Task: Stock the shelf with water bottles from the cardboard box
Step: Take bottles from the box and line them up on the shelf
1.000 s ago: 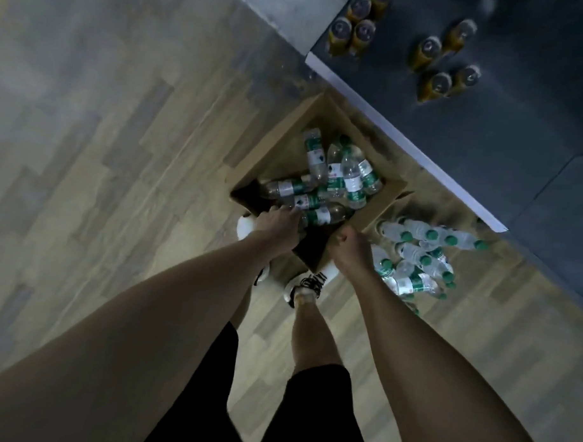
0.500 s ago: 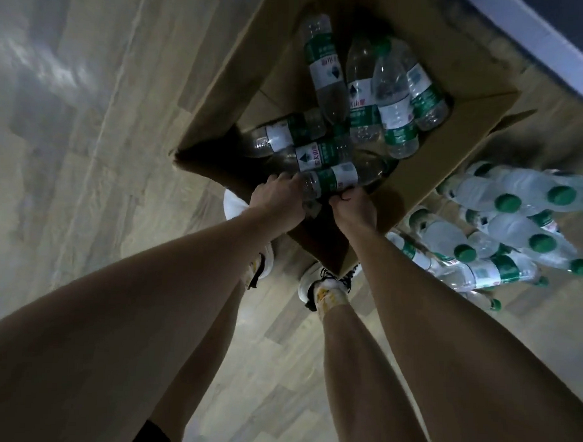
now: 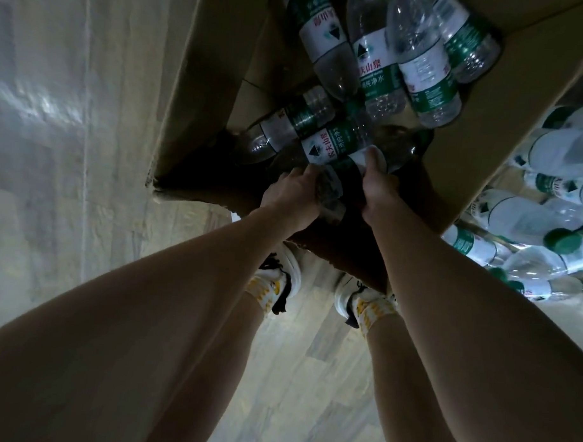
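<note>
A person is bending over an open cardboard box standing on a pale wood-plank floor, both bare arms reaching down into its near corner at the centre of the frame. The left hand is curling around a clear water bottle in the box's dark corner, while the right hand is gripping a second green-labelled bottle lying crosswise just above it. More water bottles with green-and-white labels are lying jumbled in the box toward the top of the frame. Along the right edge, outside the box, a cluster of green-capped bottles is lying on the floor. White sneakers are showing below the box.
</note>
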